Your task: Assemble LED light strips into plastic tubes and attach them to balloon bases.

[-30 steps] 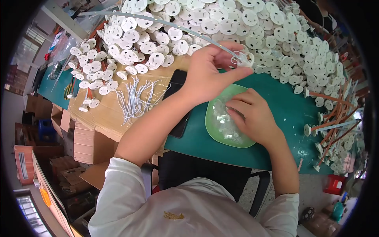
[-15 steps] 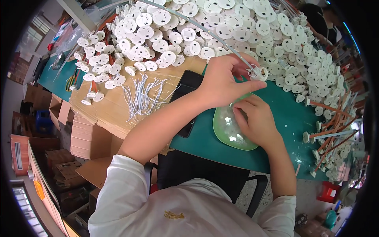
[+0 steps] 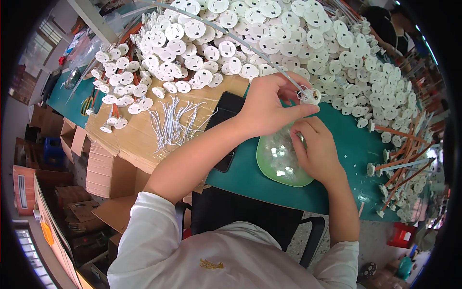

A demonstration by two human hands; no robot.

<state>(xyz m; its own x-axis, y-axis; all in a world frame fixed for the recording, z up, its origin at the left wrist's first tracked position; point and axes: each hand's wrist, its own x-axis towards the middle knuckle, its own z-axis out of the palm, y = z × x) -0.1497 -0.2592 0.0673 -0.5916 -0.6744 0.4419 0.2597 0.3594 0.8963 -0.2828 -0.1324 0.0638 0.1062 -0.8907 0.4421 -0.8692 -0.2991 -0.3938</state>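
My left hand [image 3: 267,106] is closed around a round white cap [image 3: 315,97] with clear and wiry bits in its open side. A long thin pale strip [image 3: 250,48] runs from this cap up and to the left over the pile. Just below, my right hand [image 3: 318,150] hovers over the right side of a light green bowl [image 3: 264,169] that holds small shiny clear pieces. Thumb and fingers of that hand are pinched together; what they hold, if anything, is too small to make out.
Many white round caps [image 3: 260,31] on strips are heaped along the back and right. White wires [image 3: 175,126] lie on cardboard [image 3: 130,139] at left, beside a black phone [image 3: 226,115]. Open cartons [image 3: 101,168] stand at the table's left, a black chair [image 3: 245,202] in front.
My right hand has risen from inside the bowl toward the cap. My left hand and the cap have shifted slightly down and left.
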